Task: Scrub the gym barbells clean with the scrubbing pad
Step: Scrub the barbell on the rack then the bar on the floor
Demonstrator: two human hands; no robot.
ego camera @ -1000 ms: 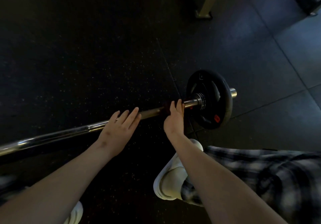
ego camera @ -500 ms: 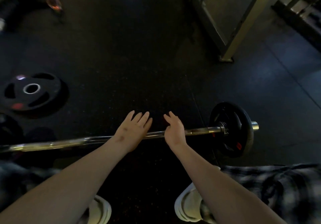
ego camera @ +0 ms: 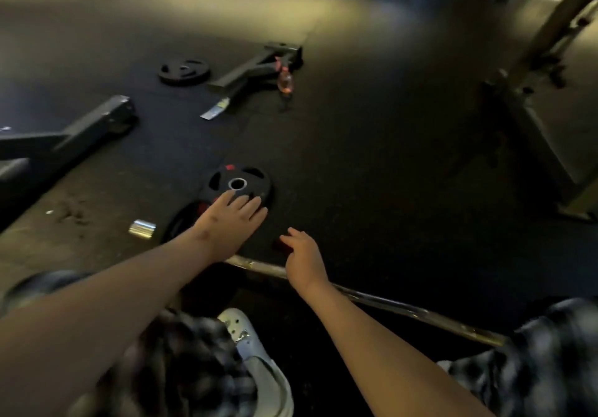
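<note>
Both hands reach forward over the dark rubber floor (ego camera: 372, 164) and neither holds anything. The left hand (ego camera: 231, 222) is flat, palm down, its fingers straight and slightly fanned. Its fingertips overlap the near rim of a black weight plate (ego camera: 238, 178) lying flat on the floor, though the dim light does not show whether they actually rest on it. The right hand (ego camera: 302, 259) is relaxed, its fingers loosely extended and pointing up and to the left. It hovers just over the barbell (ego camera: 388, 305), and contact with the bar cannot be made out. The chrome bar lies on the floor and runs diagonally from beneath the left wrist down toward the right knee. Just past the right fingertips sits a small dark reddish object (ego camera: 279, 245), too dim to identify. Left of the left forearm a short shiny metal sleeve (ego camera: 142, 229) shows. Farther off are a second plate (ego camera: 183, 72) and a bottle (ego camera: 285, 83). A white shoe (ego camera: 259, 361) and plaid trousers (ego camera: 194, 361) fill the bottom edge.
</note>
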